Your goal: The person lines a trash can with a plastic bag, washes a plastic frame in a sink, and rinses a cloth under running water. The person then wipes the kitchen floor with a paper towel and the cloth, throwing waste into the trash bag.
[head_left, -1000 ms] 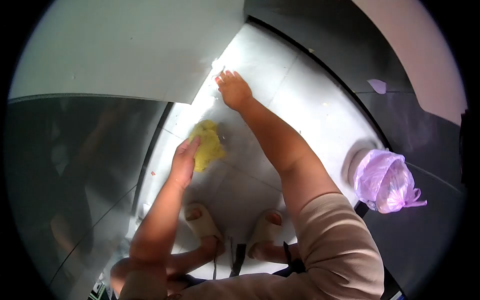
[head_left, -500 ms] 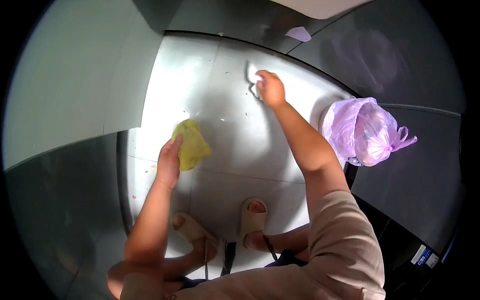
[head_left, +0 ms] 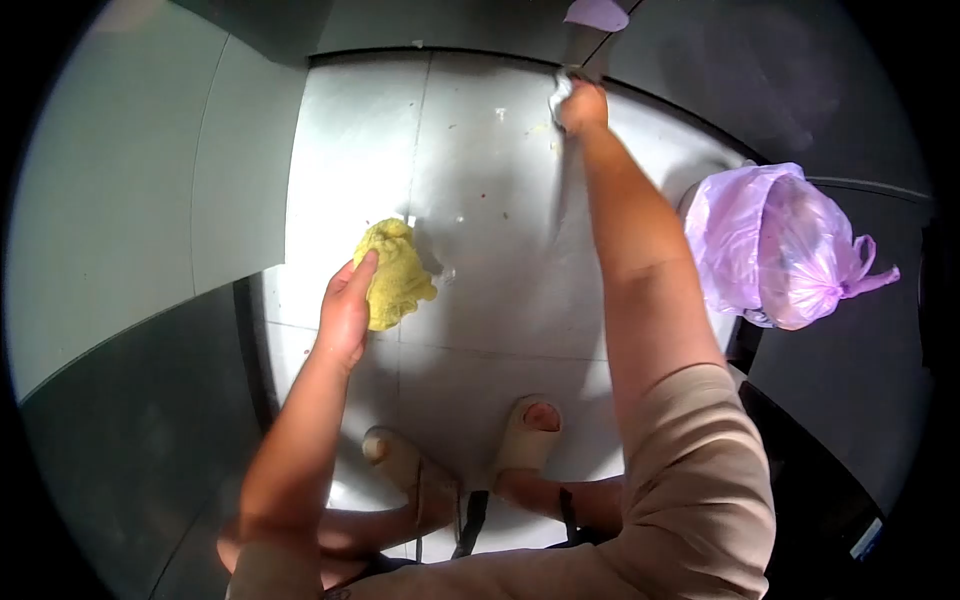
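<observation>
My left hand (head_left: 345, 312) grips a crumpled yellow cloth (head_left: 398, 278) by its left edge, thumb on top, held over the tiled floor (head_left: 500, 290). Stretched far forward, my right hand (head_left: 588, 108) is closed around a white, crumpled tissue-like wad (head_left: 560, 102), down by the floor where it meets the dark cabinet base. Most of its fingers are hidden behind the hand. Small dark and pale crumbs lie scattered on the floor between both hands.
A tied, filled purple plastic bag (head_left: 800, 260) sits in a purple-lined bin (head_left: 735, 230) at the right. Pale cabinet panels (head_left: 150, 190) stand at the left. A lilac scrap (head_left: 597, 14) shows at the top. My sandalled feet (head_left: 525, 435) are below.
My right hand has moved forward and to the right with the white wad, up to the cabinet base. The view has shifted slightly. My left hand still holds the yellow cloth.
</observation>
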Motion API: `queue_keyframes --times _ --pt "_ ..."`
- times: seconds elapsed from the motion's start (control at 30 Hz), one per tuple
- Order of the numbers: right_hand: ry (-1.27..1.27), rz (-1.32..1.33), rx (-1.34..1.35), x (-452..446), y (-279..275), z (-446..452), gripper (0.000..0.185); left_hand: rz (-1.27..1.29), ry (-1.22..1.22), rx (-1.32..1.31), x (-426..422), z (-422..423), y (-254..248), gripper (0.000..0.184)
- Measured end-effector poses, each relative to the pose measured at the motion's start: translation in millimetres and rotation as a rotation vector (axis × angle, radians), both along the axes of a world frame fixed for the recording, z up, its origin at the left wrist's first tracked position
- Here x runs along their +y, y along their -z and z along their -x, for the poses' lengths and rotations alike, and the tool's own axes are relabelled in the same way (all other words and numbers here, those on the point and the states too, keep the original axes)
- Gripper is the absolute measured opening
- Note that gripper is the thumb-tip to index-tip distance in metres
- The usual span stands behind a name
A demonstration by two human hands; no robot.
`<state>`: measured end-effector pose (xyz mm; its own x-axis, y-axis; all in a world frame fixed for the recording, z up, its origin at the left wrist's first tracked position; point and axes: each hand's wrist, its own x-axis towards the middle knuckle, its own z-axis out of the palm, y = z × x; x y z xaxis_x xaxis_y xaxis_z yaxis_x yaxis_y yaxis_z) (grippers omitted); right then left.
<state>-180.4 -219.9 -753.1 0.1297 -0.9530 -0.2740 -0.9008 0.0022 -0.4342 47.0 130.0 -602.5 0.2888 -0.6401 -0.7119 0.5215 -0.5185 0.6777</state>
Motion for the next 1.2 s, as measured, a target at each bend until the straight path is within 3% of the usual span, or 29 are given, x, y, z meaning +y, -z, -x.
queue_keyframes --times 0.1,0.17,0.3,0.43,0.57,0.8,0.87,1.0,1.2 --pt "-0.353 0.118 -0.13 16.4 18.8 -7.7 0.055 -0.012 0.014 0.05 0.4 -0.4 -2.7 0.034" --pt "-0.49 0.029 -0.144 36.7 7.6 -7.1 0.062 -0.019 -0.001 0.031 4.8 -3.3 2.0 0.033" --pt "-0.727 -0.03 -0.038 69.0 -14.2 7.8 0.052 -0.017 -0.007 0.024 11.4 -7.9 -4.9 0.033" --pt "-0.612 -0.048 0.122 136.3 -41.1 -2.9 0.055 0.01 -0.032 0.053 9.8 -11.2 -8.7 0.033" --pt "-0.403 0.062 -0.043 203.5 -29.9 -43.9 0.052 0.027 -0.005 0.065 16.4 -8.2 -3.1 0.034" --pt "-0.368 0.05 -0.156 268.2 -1.1 -64.6 0.025 -0.002 -0.007 0.036 28.3 -11.8 -31.6 0.036" --pt "-0.147 -0.136 -0.257 267.1 -2.5 -63.0 0.021 0.007 -0.018 0.008 31.4 -14.8 -44.4 0.037" --pt "0.216 -0.276 -0.63 260.2 -54.0 -70.8 0.013 0.041 -0.045 -0.007 27.0 -17.9 -87.6 0.038" --pt "0.302 -0.293 -1.185 240.0 -248.3 -85.1 0.019 0.271 -0.136 -0.049 3.6 -15.3 -181.5 0.037"
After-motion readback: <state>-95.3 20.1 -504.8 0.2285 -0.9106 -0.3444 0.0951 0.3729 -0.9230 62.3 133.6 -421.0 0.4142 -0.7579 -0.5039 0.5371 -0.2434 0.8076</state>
